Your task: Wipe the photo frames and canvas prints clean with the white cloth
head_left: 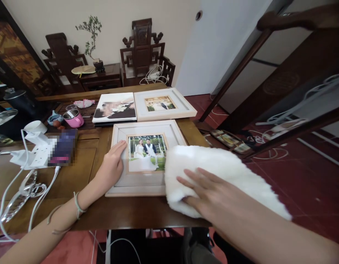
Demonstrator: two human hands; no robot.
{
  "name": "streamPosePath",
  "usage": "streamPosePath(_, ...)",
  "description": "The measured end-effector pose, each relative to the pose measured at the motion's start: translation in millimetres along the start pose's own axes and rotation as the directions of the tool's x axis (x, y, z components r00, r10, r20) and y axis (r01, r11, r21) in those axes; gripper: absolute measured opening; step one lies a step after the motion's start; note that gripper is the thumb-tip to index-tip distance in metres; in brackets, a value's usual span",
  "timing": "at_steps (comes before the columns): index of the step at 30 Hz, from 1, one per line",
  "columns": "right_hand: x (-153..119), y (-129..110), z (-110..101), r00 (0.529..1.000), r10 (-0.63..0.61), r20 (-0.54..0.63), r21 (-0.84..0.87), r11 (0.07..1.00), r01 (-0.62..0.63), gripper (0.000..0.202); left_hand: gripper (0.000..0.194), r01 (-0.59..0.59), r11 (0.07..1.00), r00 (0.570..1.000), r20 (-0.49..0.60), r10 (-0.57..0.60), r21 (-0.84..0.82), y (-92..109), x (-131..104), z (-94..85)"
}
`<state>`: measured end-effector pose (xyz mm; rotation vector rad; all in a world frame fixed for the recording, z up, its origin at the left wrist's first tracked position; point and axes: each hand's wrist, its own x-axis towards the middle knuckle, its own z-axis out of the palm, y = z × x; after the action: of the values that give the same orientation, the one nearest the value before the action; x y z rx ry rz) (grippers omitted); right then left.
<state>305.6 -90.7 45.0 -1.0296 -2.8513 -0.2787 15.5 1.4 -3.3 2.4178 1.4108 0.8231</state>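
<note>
The frame (144, 161) lies flat on the counter (136, 212). The left hand (113, 163), fingers outstretched, rests on its left side, gripping nothing; the right hand (210, 190) spreads over the cloth (218, 159) at its right. I'd press lightly, evenly.

Carved chairs (142, 47), a potted tree (91, 47) and a framed wedding photo (146, 153) suggest a home.
</note>
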Motion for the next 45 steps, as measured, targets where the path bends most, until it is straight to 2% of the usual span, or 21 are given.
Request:
streamPosePath(3,32.4,-21.1,3.8,0.998,-0.057,0.033,0.046,0.997,0.055,0.011,0.059,-0.007,1.0,1.0,-0.005,0.007,0.024,0.5,0.1,0.5)
streamPosePath(8,85.2,-48.6,-2.2,0.962,-0.243,0.128,0.212,0.954,0.213,0.024,0.051,0.015,1.0,1.0,-0.017,-0.014,0.014,-1.0,0.5,1.0)
streamPosePath(12,96.1,-58.2,-2.6,0.958,-0.225,0.179,0.261,0.95,0.174,0.032,0.043,0.028,0.999,0.999,-0.038,-0.029,-0.036,2.2,1.2,-1.6)
streamPosePath(15,98.3,-57.0,1.1,0.969,-0.182,0.166,0.255,0.957,0.136,0.033,0.039,0.069,0.993,0.996,-0.056,-0.075,-0.097,10.3,2.2,-6.7)
streamPosePath(18,109.2,-47.9,5.1,0.968,-0.184,0.17,0.26,0.956,0.136,0.033,0.042,0.107,0.982,0.991,-0.059,-0.117,-0.157,16.2,3.1,-11.6)
streamPosePath(22,131.0,-28.6,10.6,0.96,-0.19,0.204,0.218,0.965,0.145,0.031,0.051,0.128,0.977,0.988,-0.063,-0.14,-0.168,14.1,2.6,-12.0)
streamPosePath(24,141.7,-18.1,15.0,0.967,-0.15,0.205,0.174,0.978,0.115,0.03,0.055,0.123,0.981,0.99,-0.051,-0.132,-0.15,11.8,1.5,-10.1)
streamPosePath(28,164.3,3.5,24.5,0.976,-0.034,0.213,0.122,0.993,0.008,0.041,0.055,0.076,0.992,0.997,-0.001,-0.077,-0.101,10.8,0.3,-6.5)
streamPosePath(31,179.0,22.4,28.0,0.977,-0.021,0.21,0.117,0.993,-0.003,0.041,0.057,0.058,0.996,0.998,0.013,-0.057,-0.063,11.9,1.2,-6.1)
streamPosePath(33,185.1,38.0,27.4,0.986,-0.011,0.167,0.101,0.995,-0.006,0.041,0.061,0.051,0.998,0.999,0.016,-0.05,-0.032,12.3,1.6,-6.2)
streamPosePath(35,188.8,54.4,24.7,0.994,0.067,0.091,0.097,0.992,-0.076,0.046,0.061,0.049,0.999,0.998,0.028,-0.049,-0.006,11.8,1.3,-5.7)
streamPosePath(38,194.0,69.9,18.3,0.979,0.2,-0.037,0.164,0.968,-0.192,0.055,0.045,0.026,1.0,0.998,0.054,-0.027,0.012,9.7,0.5,-3.8)
streamPosePath(39,196.1,70.2,16.3,0.983,0.178,-0.053,0.189,0.968,-0.166,0.058,0.04,0.018,1.0,0.998,0.054,-0.019,0.019,8.8,0.3,-3.4)
streamPosePath(41,200.4,63.6,13.4,0.999,0.02,-0.032,0.217,0.976,-0.013,0.058,0.036,0.01,1.0,0.999,0.044,-0.011,0.03,7.4,0.3,-3.3)
streamPosePath(43,203.7,52.0,12.7,0.989,-0.15,0.02,0.242,0.96,0.141,0.052,0.041,0.012,1.0,0.999,0.052,-0.013,0.026,6.5,0.6,-4.3)
streamPosePath(45,204.2,42.7,14.2,0.976,-0.213,0.041,0.274,0.942,0.194,0.047,0.053,0.01,1.0,0.998,0.067,-0.011,0.013,6.1,0.7,-5.5)
